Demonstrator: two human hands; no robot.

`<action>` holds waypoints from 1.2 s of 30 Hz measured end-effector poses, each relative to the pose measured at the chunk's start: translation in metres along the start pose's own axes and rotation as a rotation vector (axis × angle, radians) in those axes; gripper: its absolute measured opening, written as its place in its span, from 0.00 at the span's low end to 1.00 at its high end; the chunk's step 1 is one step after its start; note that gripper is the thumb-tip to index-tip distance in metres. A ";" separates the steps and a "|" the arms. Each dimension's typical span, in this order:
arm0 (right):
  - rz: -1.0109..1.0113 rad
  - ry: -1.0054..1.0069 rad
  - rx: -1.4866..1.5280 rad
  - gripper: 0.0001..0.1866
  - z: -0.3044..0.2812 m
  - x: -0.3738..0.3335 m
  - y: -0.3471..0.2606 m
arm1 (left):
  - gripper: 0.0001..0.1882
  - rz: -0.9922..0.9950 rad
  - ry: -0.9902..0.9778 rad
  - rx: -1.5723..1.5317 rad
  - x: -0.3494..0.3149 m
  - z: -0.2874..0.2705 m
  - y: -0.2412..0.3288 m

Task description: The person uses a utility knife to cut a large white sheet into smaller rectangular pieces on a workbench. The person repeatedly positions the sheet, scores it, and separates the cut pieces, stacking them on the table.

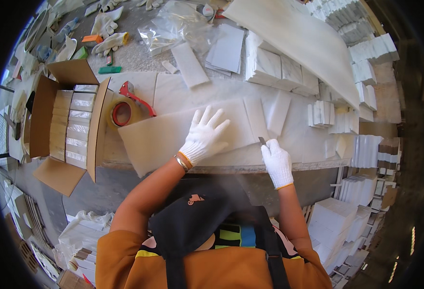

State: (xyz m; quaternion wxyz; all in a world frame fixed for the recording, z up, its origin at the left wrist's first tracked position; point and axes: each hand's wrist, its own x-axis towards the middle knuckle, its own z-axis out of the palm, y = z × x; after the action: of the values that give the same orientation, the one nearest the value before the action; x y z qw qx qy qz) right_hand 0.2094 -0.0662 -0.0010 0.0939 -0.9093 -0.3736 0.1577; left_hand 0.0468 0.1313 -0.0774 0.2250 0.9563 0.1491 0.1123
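Observation:
My left hand, in a white knit glove, lies flat with fingers spread on a white sheet of soft foam. My right hand, gloved the same way, is closed around a cutter knife, its dark blade tip pointing up and left beside the lower right part of the foam. Two narrow strips are at the sheet's right end: one strip lies along its edge, and another strip is slanted a little apart from it. Most of the knife's handle is hidden in my fist.
Left of the foam are a red tape dispenser with clear tape and an open cardboard box of wrapped packs. Stacked white marble tiles and a large white sheet occupy the back right. Plastic film and loose gloves lie behind.

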 end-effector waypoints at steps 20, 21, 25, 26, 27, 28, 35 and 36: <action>0.381 -0.137 0.783 0.12 0.010 0.059 -0.003 | 0.35 -0.037 0.088 0.043 -0.022 0.008 -0.005; 0.377 -0.160 0.869 0.11 0.008 0.057 0.001 | 0.35 -0.036 0.089 0.045 -0.021 0.008 -0.005; 0.323 -0.241 0.944 0.11 0.006 0.049 0.010 | 0.35 -0.034 0.087 0.055 -0.022 0.002 -0.003; 0.336 -0.249 1.000 0.11 0.008 0.048 0.010 | 0.35 -0.037 0.087 0.053 -0.022 0.003 -0.002; 0.352 -0.254 1.060 0.10 0.014 0.047 0.013 | 0.35 -0.034 0.084 0.050 -0.022 0.004 -0.001; 0.359 -0.256 1.122 0.10 0.019 0.049 0.014 | 0.35 -0.030 0.086 0.052 -0.020 0.002 -0.002; 0.384 -0.240 1.516 0.06 0.028 0.052 0.026 | 0.36 -0.010 0.084 0.108 -0.016 0.004 0.000; 0.329 -0.193 1.426 0.05 0.017 0.056 0.024 | 0.36 -0.019 0.090 0.122 -0.020 0.003 -0.001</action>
State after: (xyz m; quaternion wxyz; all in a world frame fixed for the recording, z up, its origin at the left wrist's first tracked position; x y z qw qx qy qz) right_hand 0.2567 -0.0419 -0.0354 0.6041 -0.6537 -0.0457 0.4535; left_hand 0.0287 0.1244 -0.0839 0.1603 0.9608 0.1749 0.1435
